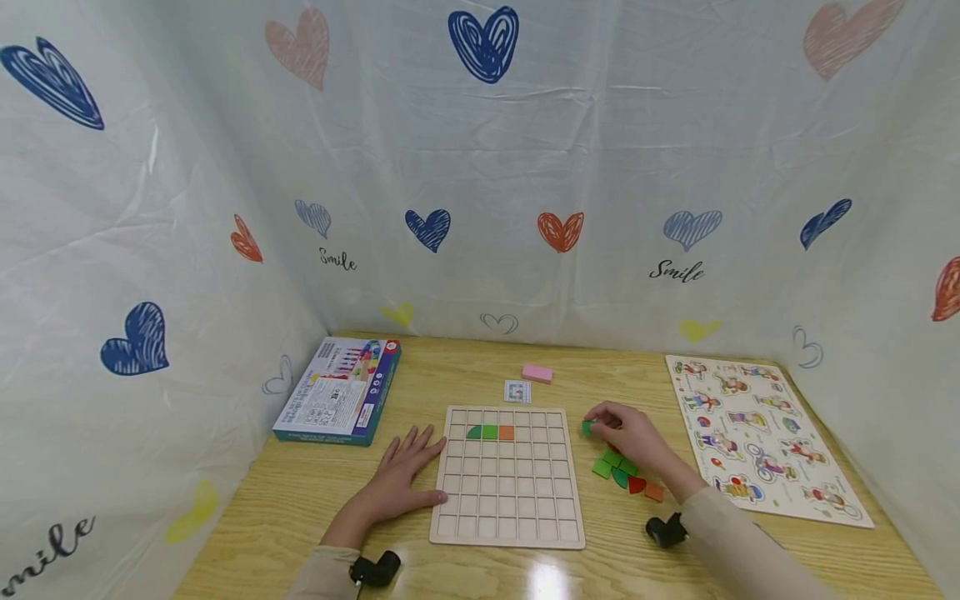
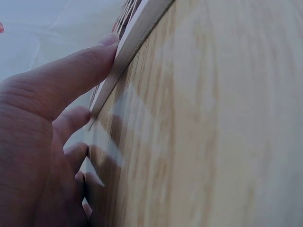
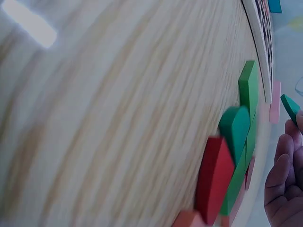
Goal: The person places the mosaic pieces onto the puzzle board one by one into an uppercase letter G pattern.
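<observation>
A wooden grid board (image 1: pixel 507 500) lies mid-table, with a green quarter-circle tile (image 1: pixel 474 432), a light green square tile (image 1: pixel 490 432) and an orange square tile (image 1: pixel 507 432) in its second row. My left hand (image 1: pixel 401 483) rests spread at the board's left edge; in the left wrist view the thumb (image 2: pixel 85 64) touches that edge. To the right of the board, my right hand (image 1: pixel 626 433) pinches a dark green tile (image 3: pixel 290 108) between thumb and fingers, raised off the table. Below that hand lies a loose group of tiles (image 1: pixel 636 484) in green, red and orange.
Beyond the board are a small patterned card (image 1: pixel 517 392) and a pink block (image 1: pixel 537 373). A blue-edged box (image 1: pixel 337 392) lies at the back left. On the right is a picture puzzle board (image 1: pixel 765 442). A curtain printed with hearts (image 1: pixel 480 167) surrounds the table.
</observation>
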A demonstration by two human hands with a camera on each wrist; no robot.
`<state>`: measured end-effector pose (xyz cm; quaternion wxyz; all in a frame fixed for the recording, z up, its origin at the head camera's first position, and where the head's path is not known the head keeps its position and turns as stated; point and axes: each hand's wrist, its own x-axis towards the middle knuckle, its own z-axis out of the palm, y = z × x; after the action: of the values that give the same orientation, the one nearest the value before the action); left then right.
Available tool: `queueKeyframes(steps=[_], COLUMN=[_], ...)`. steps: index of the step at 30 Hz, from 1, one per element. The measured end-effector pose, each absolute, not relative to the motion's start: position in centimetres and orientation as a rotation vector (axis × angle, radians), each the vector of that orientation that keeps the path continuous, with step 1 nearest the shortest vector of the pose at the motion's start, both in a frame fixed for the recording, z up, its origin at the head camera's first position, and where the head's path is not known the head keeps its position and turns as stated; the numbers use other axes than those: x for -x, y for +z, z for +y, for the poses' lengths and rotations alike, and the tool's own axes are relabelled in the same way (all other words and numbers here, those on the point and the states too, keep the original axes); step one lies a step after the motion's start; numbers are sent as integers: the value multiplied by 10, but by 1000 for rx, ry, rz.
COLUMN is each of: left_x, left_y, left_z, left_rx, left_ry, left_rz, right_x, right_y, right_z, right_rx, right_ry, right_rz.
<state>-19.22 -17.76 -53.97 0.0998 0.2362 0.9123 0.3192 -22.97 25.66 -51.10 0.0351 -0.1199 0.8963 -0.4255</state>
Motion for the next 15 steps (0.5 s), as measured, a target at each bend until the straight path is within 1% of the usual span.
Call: queueKeyframes(steps=[15], left_x=[192], left_y=[-540], left_z=[-178], left_rx=[-685], left_ry=[923], left_rz=[2707], right_x=[247], right_y=[-517], right_z=[200], right_rx=[491], right_ry=[-1303], right_rz=[2690])
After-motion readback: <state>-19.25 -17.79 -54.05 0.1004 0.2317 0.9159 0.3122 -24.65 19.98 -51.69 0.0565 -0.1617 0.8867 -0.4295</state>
